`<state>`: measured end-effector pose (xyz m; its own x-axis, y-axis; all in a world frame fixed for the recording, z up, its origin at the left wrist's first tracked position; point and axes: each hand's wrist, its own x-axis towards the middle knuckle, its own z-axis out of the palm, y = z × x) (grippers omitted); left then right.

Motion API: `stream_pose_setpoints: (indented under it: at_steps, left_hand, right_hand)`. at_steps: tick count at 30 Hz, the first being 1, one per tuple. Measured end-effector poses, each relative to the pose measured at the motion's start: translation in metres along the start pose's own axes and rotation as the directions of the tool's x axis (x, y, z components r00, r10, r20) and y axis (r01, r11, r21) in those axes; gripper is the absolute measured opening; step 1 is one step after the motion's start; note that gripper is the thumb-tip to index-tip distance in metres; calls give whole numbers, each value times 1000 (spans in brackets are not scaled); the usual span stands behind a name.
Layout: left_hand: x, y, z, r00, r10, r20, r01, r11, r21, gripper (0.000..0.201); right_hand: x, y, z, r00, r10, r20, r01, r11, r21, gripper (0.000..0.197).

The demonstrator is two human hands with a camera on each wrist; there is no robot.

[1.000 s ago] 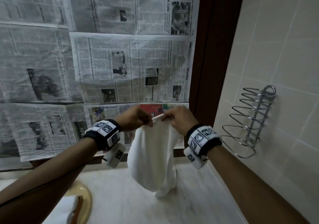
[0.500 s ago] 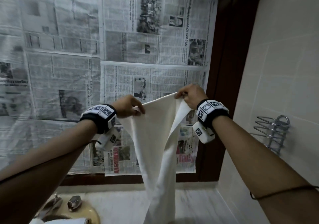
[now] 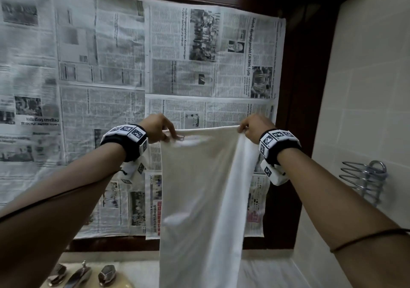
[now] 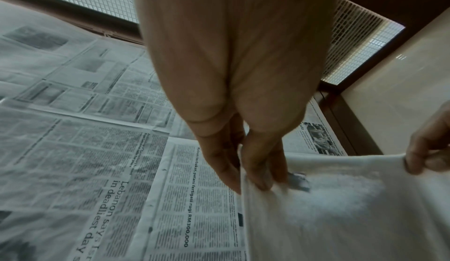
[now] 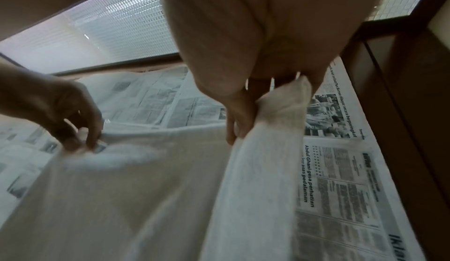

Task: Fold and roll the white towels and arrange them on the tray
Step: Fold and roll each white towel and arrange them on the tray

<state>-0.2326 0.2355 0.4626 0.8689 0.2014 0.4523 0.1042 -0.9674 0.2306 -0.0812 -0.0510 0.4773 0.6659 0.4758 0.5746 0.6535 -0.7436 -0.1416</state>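
Now: left hand (image 3: 156, 126) & right hand (image 3: 255, 125) fingers pinch towel (image 3: 204, 188) top corners; newspaper (image 4: 116, 203) reads "Lebanon says".

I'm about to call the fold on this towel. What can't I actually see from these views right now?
- Bottom edge of the towel: cut off by the lower frame edge in the head view.
- Tray: not in any view.
- Counter behind the towel: hidden by the cloth.
- Left hand fingertips: blurred in the left wrist view, so the grip is unclear there.
- Right hand fingers: mostly hidden behind the palm and cloth in the right wrist view.
- Taps: partly cropped at the bottom.
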Motion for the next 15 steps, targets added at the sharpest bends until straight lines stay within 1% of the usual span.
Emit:
stream_pose_setpoints:
  at_steps: [5, 6, 8, 12, 15]
  left_hand:
    - [-1, 6, 0, 997, -52, 62, 52, 999, 6, 12]
    - [-1, 11, 1, 995, -47, 87, 50, 998, -41, 10]
    - [1, 19, 5, 993, -11, 113, 31, 985, -171, 11]
    - [5, 40, 15, 997, 52, 55, -29, 934, -356, 14]
    - [7, 52, 25, 997, 66, 25, -50, 903, -427, 15]
  right_hand:
    - [1, -13, 1, 987, 71, 142, -88, 990, 113, 12]
    - [1, -17, 2, 983, 87, 163, -106, 988, 114, 12]
    - [0, -24, 3, 974, 99, 203, -127, 984, 125, 12]
    - [5, -31, 10, 959, 123, 254, -179, 961, 210, 14]
    - [9, -33, 16, 946, 129, 299, -221, 928, 300, 23]
